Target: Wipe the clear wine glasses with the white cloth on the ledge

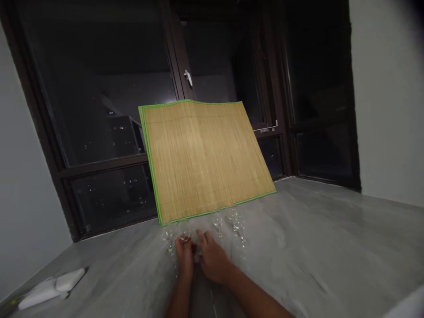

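Note:
My left hand (pixel 184 258) is curled at the stem of a clear stemmed glass (pixel 184 226), whose bowl shows above the fingertips. Close beside it, my right hand (pixel 214 259) has bent fingers reaching toward the gap between the hands. A small red patch (pixel 194 248) and something pale and see-through show in that gap, too blurred to name. Another stemmed glass (pixel 168 236) stands just left of my left hand. Beyond my right hand are a clear glass (pixel 217 221) and a cluster of glasses (pixel 236 223), their outlines faint against the grey surface.
A green-edged bamboo mat (pixel 208 159) stands upright behind the glasses, leaning at the dark window (pixel 96 88). A white wrapped bundle (pixel 53 289) lies at the left on the grey marbled surface (pixel 298 247). Pale walls rise on both sides.

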Tool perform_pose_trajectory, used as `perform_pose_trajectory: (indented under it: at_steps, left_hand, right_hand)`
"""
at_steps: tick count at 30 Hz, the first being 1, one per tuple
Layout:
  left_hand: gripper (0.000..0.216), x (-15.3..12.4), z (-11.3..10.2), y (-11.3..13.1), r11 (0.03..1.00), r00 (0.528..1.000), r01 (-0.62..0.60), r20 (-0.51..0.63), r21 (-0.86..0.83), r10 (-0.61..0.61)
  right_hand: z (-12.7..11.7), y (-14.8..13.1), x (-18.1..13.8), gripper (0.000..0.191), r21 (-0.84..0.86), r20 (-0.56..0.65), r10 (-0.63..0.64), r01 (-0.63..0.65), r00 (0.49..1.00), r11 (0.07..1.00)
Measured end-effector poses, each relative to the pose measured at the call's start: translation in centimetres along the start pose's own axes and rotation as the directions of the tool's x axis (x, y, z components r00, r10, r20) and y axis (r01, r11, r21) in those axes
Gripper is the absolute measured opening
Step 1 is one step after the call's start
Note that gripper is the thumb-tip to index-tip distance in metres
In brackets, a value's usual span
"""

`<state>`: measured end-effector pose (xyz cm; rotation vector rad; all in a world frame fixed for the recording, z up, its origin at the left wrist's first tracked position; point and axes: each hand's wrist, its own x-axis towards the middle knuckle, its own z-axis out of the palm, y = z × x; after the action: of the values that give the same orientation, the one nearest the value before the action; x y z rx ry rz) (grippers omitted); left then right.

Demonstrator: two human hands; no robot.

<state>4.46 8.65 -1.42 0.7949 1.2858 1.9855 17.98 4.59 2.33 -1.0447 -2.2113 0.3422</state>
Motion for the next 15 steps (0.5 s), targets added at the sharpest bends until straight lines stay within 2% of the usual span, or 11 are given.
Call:
perform_pose_trajectory:
  at_steps: [3, 7, 10, 15]
  left_hand:
    - [0.049, 0.2, -0.1, -0.2, 1.0, 1.0, -0.001, 0.022, -0.02, 0.001]
    - [0.05, 0.2, -0.1, -0.1, 1.0, 1.0, -0.007, 0.022, -0.018, 0.007]
    - [0.05, 0.1, -0.1, -0.1, 1.0, 1.0, -0.019, 0.019, -0.008, 0.02]
    - [0.046, 0.1, 0.0, -0.1, 0.998, 0.998, -0.053, 0.035, 0.035, 0.052]
  right_hand:
    - [0.5, 0.8, -0.9, 0.076, -0.096, 0.034, -0.001, 0.004, 0.999, 0.995]
    - [-0.2, 0.6, -1.6, 0.077, -0.163, -0.029, 0.137, -0.14, 0.99, 0.977]
    - [-0.3, 0.5, -1.7, 0.08, -0.144, 0.025, 0.188, -0.182, 0.982, 0.973]
    - [0.0, 0.9, -1.7, 0.094, -0.015, 0.036, 0.159, -0.158, 0.987, 0.987]
